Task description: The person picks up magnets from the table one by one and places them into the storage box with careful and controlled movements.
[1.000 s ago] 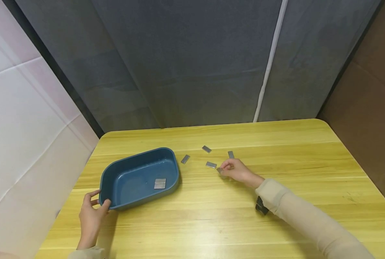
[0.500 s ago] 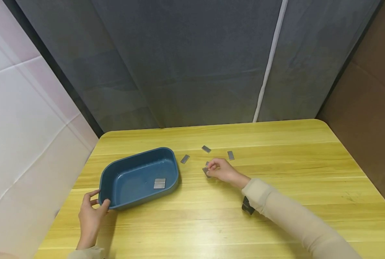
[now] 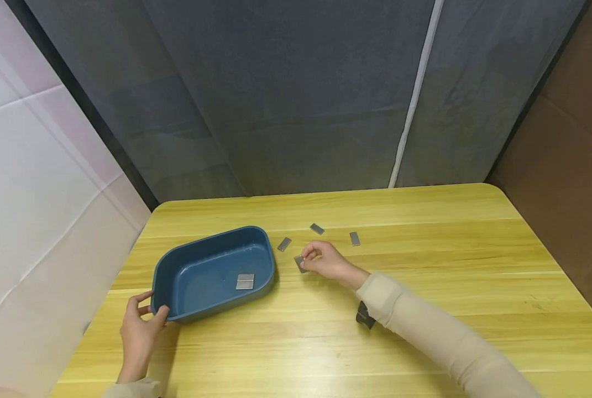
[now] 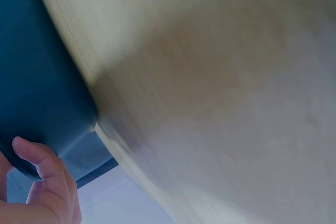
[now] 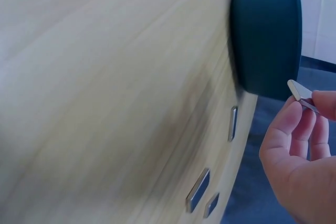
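Observation:
My left hand (image 3: 139,340) grips the near left corner of a blue plastic bin (image 3: 211,305), thumb on one side of the rim and fingers on the other. Two flat silver rectangular blocks (image 3: 245,278) lie side by side on the bin's floor. My right hand (image 3: 328,262) pinches another silver block (image 3: 300,264) between thumb and fingertips, just right of the bin. The right wrist view shows this held block (image 5: 299,90) tilted at the fingertips. On the table close by lie loose blocks (image 3: 284,244), the nearest (image 5: 198,190) hidden behind my right hand in the head view.
Farther back on the wooden table (image 3: 425,232) are two more silver blocks, one middle block (image 3: 317,229) and one right block (image 3: 355,239). A dark grey curtain (image 3: 286,110) stands behind the table's far edge, with a white sheet (image 3: 42,193) at the left.
My right hand has moved left toward the bin with the pinched silver block, passing over a loose block. The left hand and the bin have stayed in place.

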`<act>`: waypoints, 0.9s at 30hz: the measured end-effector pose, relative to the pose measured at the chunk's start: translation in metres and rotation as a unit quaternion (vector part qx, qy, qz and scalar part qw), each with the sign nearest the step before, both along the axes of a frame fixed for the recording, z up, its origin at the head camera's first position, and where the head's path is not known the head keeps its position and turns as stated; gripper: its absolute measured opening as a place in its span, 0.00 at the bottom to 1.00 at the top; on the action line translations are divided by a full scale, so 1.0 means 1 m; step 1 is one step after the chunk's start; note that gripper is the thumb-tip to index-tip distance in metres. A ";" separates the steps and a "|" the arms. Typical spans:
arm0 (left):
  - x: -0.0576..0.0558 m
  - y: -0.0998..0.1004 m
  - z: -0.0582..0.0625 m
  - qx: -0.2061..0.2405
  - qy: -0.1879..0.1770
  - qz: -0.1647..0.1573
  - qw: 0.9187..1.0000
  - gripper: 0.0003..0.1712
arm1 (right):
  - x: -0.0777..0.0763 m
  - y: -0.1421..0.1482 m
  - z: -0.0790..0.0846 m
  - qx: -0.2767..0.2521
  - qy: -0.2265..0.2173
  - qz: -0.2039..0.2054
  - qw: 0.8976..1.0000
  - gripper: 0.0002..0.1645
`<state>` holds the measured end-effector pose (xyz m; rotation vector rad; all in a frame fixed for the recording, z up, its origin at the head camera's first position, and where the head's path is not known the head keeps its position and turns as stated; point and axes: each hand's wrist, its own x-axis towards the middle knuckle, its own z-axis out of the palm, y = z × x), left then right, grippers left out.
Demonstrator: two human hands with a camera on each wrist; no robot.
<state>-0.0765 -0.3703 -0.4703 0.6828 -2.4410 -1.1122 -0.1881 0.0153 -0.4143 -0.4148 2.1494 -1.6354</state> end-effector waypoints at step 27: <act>0.000 -0.004 -0.006 0.013 0.002 0.005 1.000 0.27 | 0.013 -0.044 0.022 -0.082 0.010 0.017 0.996 0.09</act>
